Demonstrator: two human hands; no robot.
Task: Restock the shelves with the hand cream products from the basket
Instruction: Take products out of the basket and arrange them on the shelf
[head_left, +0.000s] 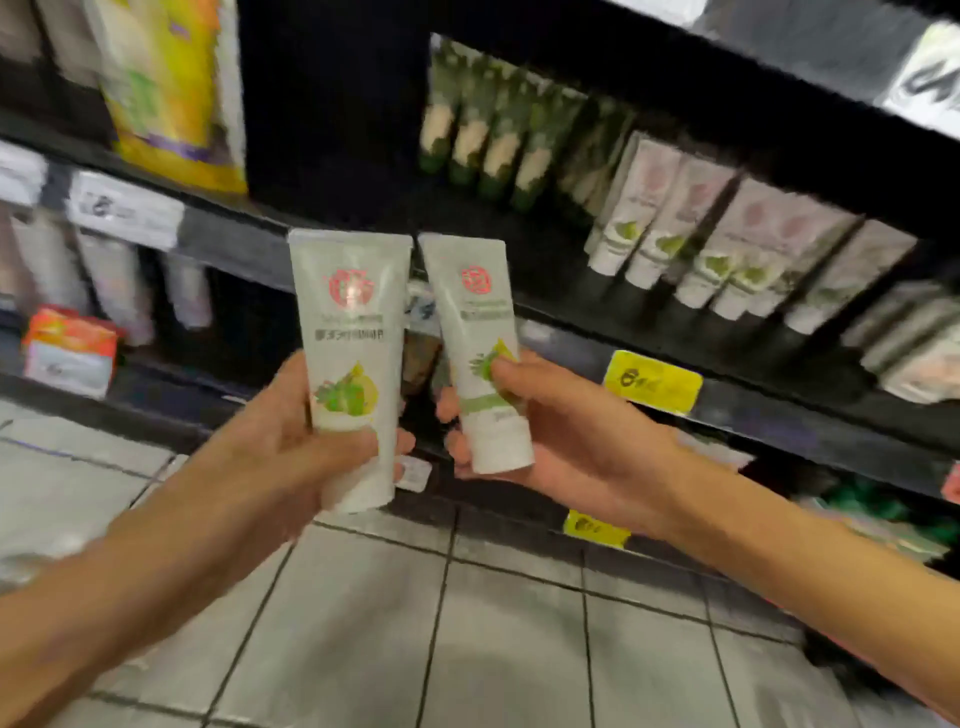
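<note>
My left hand grips a pale green hand cream tube with a red round logo and a green-yellow fruit picture, cap down. My right hand holds a second tube of the same kind, thumb across its front, tilted slightly left. Both tubes are raised side by side in front of the dark shelf. A row of similar pale tubes stands on that shelf to the right. No basket is in view.
Darker green tubes stand further back on the same shelf. Yellow price tags hang on the shelf edges. A yellow pack and an orange box sit on the left shelves. Grey floor tiles lie below.
</note>
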